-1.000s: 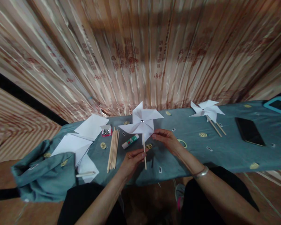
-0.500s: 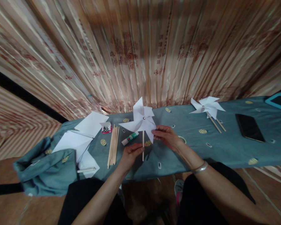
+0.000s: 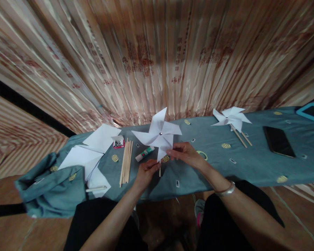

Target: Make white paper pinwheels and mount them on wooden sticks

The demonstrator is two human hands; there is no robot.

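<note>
A white paper pinwheel [image 3: 157,136] with a shiny pin at its centre stands over the middle of the cloth. My left hand [image 3: 147,170] is closed, pinching its thin wooden stick [image 3: 160,171] just below the blades. My right hand [image 3: 186,153] is at the wheel's lower right, thumb and fingers apart, the tips touching the paper. A green-and-white glue stick [image 3: 144,153] lies beside the left hand. Left of it is a row of several wooden sticks [image 3: 126,163], with a small red box of metal pins [image 3: 118,142] above them.
White paper sheets [image 3: 81,157] overlap at the left, partly under folded cloth [image 3: 54,188]. More pinwheels [image 3: 232,116] lie at the right, near a black phone [image 3: 278,141] and a blue-framed object [image 3: 312,113]. A greenish ring [image 3: 204,154] is partly behind my right hand. A curtain [image 3: 157,62] hangs behind.
The pinwheel's blades have turned clockwise, and the lowest one now points down over the stick. My right hand has shifted slightly left and down; my left hand stays on the stick.
</note>
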